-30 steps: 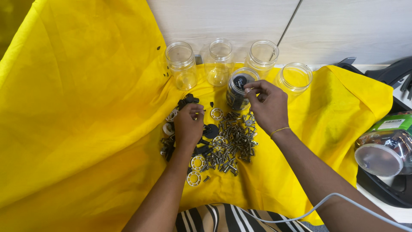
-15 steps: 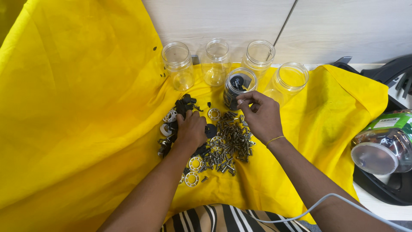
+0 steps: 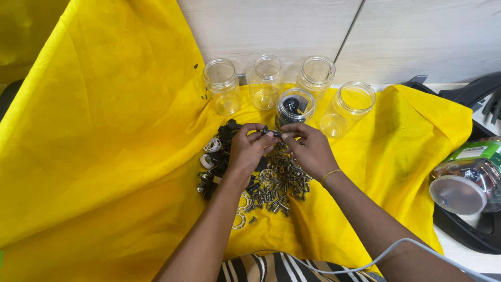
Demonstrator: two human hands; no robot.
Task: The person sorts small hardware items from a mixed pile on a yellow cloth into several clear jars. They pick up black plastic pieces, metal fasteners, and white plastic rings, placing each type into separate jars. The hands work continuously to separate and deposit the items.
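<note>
At the bottom edge of the frame a striped black-and-white fabric [image 3: 261,267] and a thin pale grey cable [image 3: 386,253] lie nearest, over the crumpled bright yellow cloth [image 3: 104,156] that covers the counter. Just above, in the lower middle, sits a heap of small dark metal screws and bolts [image 3: 279,185] mixed with white plastic rings [image 3: 239,220] and black plastic pieces [image 3: 225,137] at its left. Over the heap the left hand [image 3: 248,151] and the right hand [image 3: 310,149] meet fingertip to fingertip, each grip narrowed to a pinch on one small dark metal part [image 3: 272,133] held between them, just above centre. Just beyond the fingers stands an open clear plastic jar holding dark pieces [image 3: 294,108]; further back, four empty clear plastic jars [image 3: 267,81] stand along the pale wooden wall [image 3: 292,31]. At the right edge, well apart, a clear lidded container with a green label [image 3: 467,180] lies on its side on a black object
</note>
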